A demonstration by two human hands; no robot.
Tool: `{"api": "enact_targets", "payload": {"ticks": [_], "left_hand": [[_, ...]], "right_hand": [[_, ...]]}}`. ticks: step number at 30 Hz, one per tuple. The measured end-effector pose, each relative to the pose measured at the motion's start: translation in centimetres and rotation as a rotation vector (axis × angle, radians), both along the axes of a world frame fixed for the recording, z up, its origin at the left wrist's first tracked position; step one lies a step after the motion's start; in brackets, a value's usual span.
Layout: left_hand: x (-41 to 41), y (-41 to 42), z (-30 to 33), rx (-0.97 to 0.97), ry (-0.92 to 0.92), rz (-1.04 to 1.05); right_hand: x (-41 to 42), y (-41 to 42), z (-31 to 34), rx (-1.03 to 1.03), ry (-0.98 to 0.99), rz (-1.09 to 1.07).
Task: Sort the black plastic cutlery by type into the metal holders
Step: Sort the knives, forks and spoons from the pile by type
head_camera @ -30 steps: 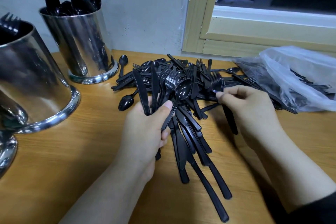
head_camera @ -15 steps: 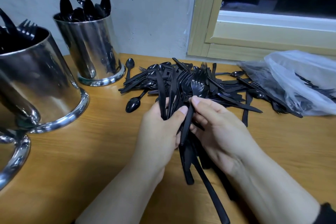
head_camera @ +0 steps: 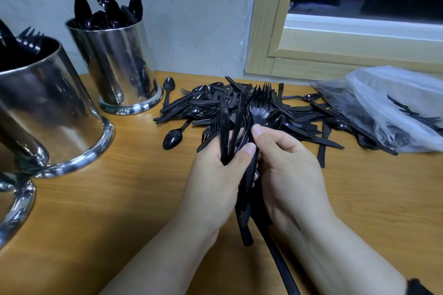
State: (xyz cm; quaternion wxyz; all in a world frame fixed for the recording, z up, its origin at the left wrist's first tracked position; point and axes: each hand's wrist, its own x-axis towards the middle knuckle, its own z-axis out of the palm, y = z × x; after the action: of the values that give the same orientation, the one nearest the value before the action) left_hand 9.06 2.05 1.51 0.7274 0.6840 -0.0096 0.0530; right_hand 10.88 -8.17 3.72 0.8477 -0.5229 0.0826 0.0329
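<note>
**Both hands close on one bundle of cutlery**

Since half a second ago the right hand [head_camera: 291,175] has settled tighter against the left hand [head_camera: 215,175], and the view has dipped a little, so the holders sit lower at the left edge. Between the two hands stands a bundle of black cutlery [head_camera: 242,132] — knives, forks and a spoon, heads up, handles hanging below the palms toward the bench [head_camera: 119,211]. The left hand's fingers are curled round the bundle, with the thumb pressed across its front. The right hand's thumb and forefinger pinch the neck of a fork [head_camera: 260,105] at the bundle's right side, its tines pointing up.

Just behind the hands lies the loose pile of cutlery [head_camera: 297,117], spread across the wooden bench, with one spoon [head_camera: 173,135] lying apart at its left edge. A clear plastic bag [head_camera: 393,108] holding more pieces rests to the right, touching the pile.

At the left stand the metal holders — the far holder [head_camera: 115,64] is filled with spoons, bowls up; the near holder [head_camera: 45,108] shows fork tines at its rim. A third holder [head_camera: 14,206] is cut off by the lower left edge, its contents out of view. Behind the bench, a grey wall and a wooden window frame [head_camera: 335,55].
</note>
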Motion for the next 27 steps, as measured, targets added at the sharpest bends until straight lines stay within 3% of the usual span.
{"api": "enact_targets", "payload": {"ticks": [5, 9, 16, 27], "left_hand": [[-0.2, 0.2, 0.3, -0.092, 0.060, -0.017], [-0.1, 0.4, 0.3, -0.151, 0.095, 0.016], [0.1, 0.6, 0.3, -0.204, 0.133, 0.044], [0.1, 1.2, 0.1, -0.181, 0.131, 0.089]], "right_hand": [[-0.1, -0.5, -0.2, -0.160, -0.047, 0.001], [0.1, -1.1, -0.2, -0.566, -0.226, -0.086], [0.2, -0.7, -0.1, -0.492, -0.309, -0.101], [0.5, -1.0, -1.0, -0.632, -0.392, -0.107]]}}
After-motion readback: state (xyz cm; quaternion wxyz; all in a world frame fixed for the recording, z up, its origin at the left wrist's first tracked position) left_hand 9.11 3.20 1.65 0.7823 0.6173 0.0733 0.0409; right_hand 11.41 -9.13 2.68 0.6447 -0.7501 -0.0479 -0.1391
